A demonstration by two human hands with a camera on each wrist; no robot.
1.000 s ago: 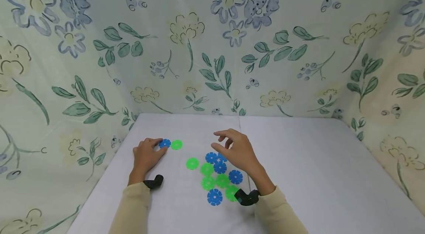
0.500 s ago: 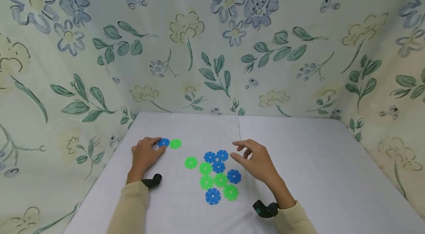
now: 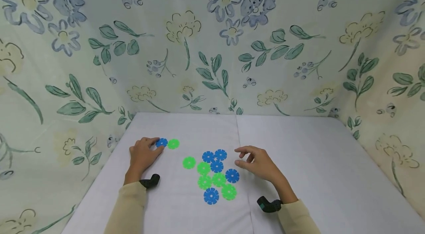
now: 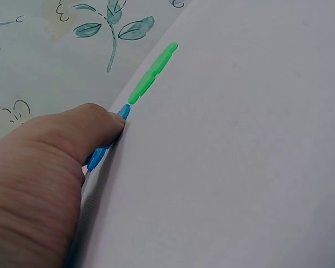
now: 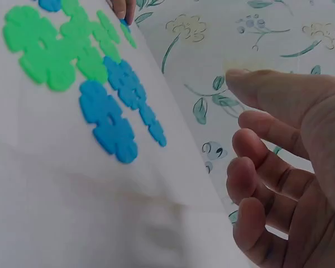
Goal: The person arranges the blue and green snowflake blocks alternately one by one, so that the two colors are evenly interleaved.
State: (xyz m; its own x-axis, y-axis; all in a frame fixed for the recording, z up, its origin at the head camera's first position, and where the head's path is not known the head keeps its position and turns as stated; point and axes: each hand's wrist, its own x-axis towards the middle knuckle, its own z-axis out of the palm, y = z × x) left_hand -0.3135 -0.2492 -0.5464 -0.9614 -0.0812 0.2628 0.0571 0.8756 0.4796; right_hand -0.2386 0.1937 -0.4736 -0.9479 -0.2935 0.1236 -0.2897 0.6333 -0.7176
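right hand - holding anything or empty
Empty: the right hand hovers beside the disc cluster, fingers loosely curled with nothing between them.

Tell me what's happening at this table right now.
A person sits at a white table with flat blue and green snowflake discs. The left hand touches a blue disc lying beside a green disc. The right hand hovers, fingers loosely curled and empty, just right of the cluster of discs.

Both hands [image 3: 202,160] low, seemingly relaxed.
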